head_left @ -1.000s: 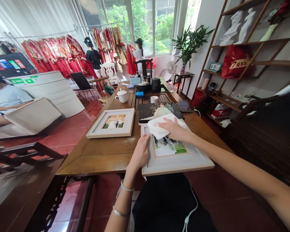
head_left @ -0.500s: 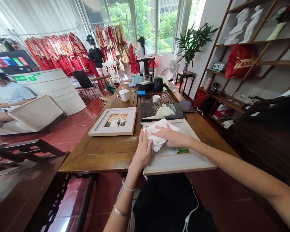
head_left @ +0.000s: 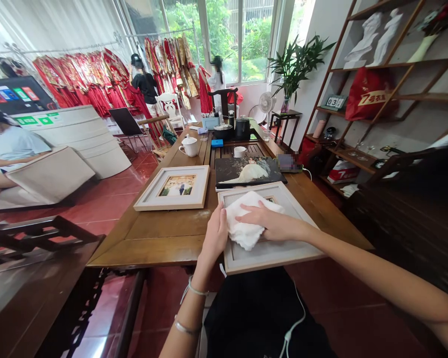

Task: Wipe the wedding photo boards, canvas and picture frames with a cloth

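Note:
In front of me a picture frame (head_left: 298,248) with a pale wooden rim lies at the near edge of the table, its near side jutting slightly past it. My left hand (head_left: 217,229) grips the frame's left side, thumb on top. A crumpled white cloth (head_left: 245,237) is under my right hand (head_left: 264,220), which presses it flat against the frame's face with fingers somewhat spread. Cloth and hand hide most of the photo inside. Left of this stands a second framed photo (head_left: 177,186), lying flat. Just beyond is a dark photo panel (head_left: 248,171) showing a white gown.
A wooden table (head_left: 153,243) carries a white teapot (head_left: 189,146), a white cup (head_left: 240,151), a blue box (head_left: 217,143) and a black kettle (head_left: 242,128). A wooden chair (head_left: 41,248) is at left. Several other people are farther back and left.
My right hand and the cloth have slid toward me over the frame, uncovering its upper part. The frame has turned slightly, and my left hand still holds its left side.

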Demonstrator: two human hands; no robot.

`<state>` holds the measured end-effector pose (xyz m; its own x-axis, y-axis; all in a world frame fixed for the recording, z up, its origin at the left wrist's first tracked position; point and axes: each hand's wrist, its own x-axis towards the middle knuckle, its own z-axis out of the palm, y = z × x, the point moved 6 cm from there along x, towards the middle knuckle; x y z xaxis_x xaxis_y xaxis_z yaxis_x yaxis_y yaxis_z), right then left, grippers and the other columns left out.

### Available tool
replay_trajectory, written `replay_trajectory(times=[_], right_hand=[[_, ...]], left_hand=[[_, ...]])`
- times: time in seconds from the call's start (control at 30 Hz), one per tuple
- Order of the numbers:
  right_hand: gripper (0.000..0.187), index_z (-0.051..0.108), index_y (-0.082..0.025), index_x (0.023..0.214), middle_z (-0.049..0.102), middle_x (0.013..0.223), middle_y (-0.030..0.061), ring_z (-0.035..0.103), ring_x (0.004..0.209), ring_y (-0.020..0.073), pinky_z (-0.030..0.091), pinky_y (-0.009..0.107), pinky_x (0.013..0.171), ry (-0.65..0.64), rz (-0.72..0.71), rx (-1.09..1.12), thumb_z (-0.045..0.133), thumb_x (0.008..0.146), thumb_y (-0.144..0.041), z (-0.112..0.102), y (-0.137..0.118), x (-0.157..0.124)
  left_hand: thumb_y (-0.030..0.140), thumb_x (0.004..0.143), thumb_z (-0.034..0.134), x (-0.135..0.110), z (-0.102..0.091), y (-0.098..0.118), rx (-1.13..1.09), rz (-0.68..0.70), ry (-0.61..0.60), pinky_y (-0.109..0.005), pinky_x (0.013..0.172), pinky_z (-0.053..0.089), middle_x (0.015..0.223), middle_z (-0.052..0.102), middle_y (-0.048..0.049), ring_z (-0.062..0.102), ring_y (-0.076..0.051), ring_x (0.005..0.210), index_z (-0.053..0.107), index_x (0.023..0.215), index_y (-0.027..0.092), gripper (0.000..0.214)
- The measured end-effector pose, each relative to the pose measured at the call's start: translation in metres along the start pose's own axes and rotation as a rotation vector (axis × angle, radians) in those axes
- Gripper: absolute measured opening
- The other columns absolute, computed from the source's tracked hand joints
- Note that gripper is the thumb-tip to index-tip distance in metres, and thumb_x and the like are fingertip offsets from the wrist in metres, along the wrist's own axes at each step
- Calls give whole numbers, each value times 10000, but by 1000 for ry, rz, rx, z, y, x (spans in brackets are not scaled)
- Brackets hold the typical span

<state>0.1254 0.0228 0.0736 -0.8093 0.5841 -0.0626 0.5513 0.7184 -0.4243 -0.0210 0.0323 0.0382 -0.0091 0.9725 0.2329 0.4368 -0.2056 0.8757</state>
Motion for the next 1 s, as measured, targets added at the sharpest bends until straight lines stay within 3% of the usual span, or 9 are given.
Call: replay_trajectory(times=[0.13,0.3,0.43,0.53,0.73,0.87,1.0], right_hand=[[664,469,-245,1375,495,1412,78,229,1410,251,-14,613,1111,-86,-120,99,466,750,-18,-3,-29,-31],[686,549,-286,1312,550,1361,41,322,1372,249,43,542,1155,-137,-62,166,444,706,16,-16,-53,-81],[686,620,-327,1223,612,1287,12,483,1266,254,169,479,1167,-40,90,63,437,662,23,-24,-43,-115],[710,609,-340,1221,622,1272,-11,442,1299,268,212,531,1143,51,209,-99,428,635,17,-21,-19,-128],[765,606,-224,1210,582,1329,40,325,1366,301,206,620,1097,152,304,-445,393,537,70,-19,30,-102],[639,613,-179,1176,585,1319,87,348,1345,341,203,663,1065,260,377,-624,413,617,58,-33,60,-70],[534,604,-133,1171,565,1337,116,318,1358,336,190,621,1090,324,373,-666,458,674,-5,-41,82,-41]], left_hand=[[448,968,227,2,0,1,62,-24,-83,-440,1155,253,1449,435,-177,380,-252,1370,448,1344,97,560],[373,913,431,-4,12,1,255,134,-112,-500,1163,221,1501,334,-204,231,-299,1432,359,1390,92,559],[197,897,390,-6,19,-3,323,201,-124,-519,1166,224,1503,322,-211,210,-304,1436,330,1399,82,518],[117,877,343,-4,20,-5,344,197,-153,-504,1174,222,1505,303,-230,208,-302,1436,322,1401,49,529],[81,859,345,0,17,-12,287,222,-166,-504,1179,214,1518,299,-196,211,-282,1438,311,1423,97,565],[70,854,359,1,16,-16,258,238,-154,-496,1181,209,1522,306,-170,213,-271,1438,335,1420,131,569],[39,839,349,2,18,-16,297,210,-173,-516,1177,199,1522,298,-183,192,-283,1441,382,1395,107,561]])
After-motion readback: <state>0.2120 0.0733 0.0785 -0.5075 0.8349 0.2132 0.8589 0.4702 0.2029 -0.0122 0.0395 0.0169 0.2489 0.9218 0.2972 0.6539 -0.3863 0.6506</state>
